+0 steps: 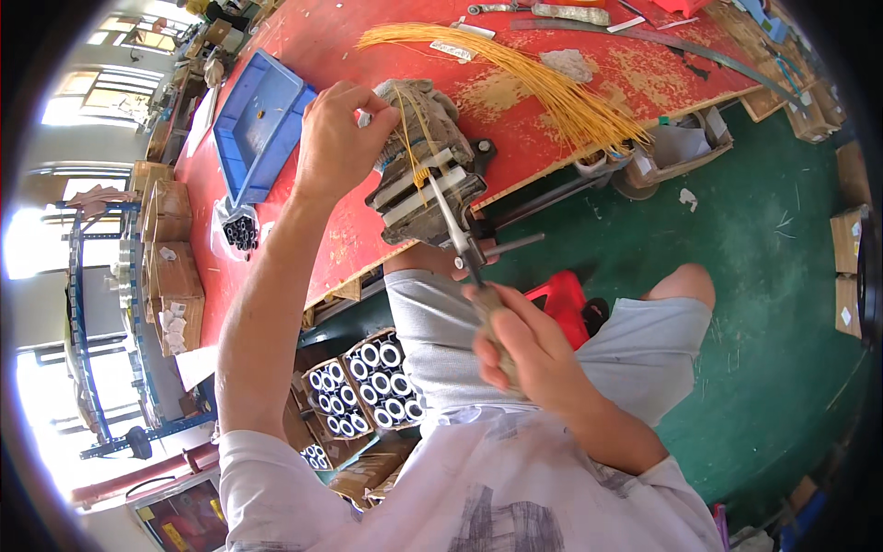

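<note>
A bench vise (428, 189) is fixed at the front edge of the red bench. By its jaws, a small yellow coil (421, 177) is wound beside the tip of a long silver metal tool (451, 216). My right hand (529, 350) is closed around this tool's brownish handle; the tool's exact kind is unclear. Above the vise's left side, my left hand (345, 138) is closed, thumb and fingers pinched at a thin yellow strand (407, 129) that runs down to the coil. A grey cloth-like covering (423, 97) lies over the vise's back.
A bundle of yellow strands (543, 83) lies across the bench (331, 46) behind the vise. Left of it stand a blue tray (262, 120) and a bag of black parts (241, 230). Boxes of white-ringed parts (377, 377) sit below. The vise handle (515, 247) sticks out right.
</note>
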Demonstrator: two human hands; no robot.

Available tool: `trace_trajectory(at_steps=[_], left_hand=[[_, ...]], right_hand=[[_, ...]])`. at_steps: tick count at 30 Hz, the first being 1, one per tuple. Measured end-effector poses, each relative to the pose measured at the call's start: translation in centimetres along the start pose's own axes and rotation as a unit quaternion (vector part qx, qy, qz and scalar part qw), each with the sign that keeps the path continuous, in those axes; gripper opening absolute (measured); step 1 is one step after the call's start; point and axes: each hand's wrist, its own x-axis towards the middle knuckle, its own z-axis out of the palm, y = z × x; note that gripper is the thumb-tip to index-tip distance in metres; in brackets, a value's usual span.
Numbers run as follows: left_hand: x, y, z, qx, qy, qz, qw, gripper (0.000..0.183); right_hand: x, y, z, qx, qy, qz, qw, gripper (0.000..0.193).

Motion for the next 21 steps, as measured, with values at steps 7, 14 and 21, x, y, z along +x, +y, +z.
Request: trace_trajectory(at_steps=[7,14,21], left_hand=[[-2.7,6.3,-4.2,-0.084,0.018,0.043,0.995,0.018],[0.0,8.9,-5.0,0.103,0.006,0.317,0.943,0.013],[3.4,2.5,-2.0,0.108,0.089,0.237,0.961,0.015]], right_hand=[[-5.7,-0.3,-2.0,-0.028,-0.016,0.041,0.999,0.038],[-8.3,-0.7,-2.4,0.004,-0.001,0.04,0.999,0.039],[-0.3,-0.4,0.7,0.073,-0.051,0.073,0.993,0.043]])
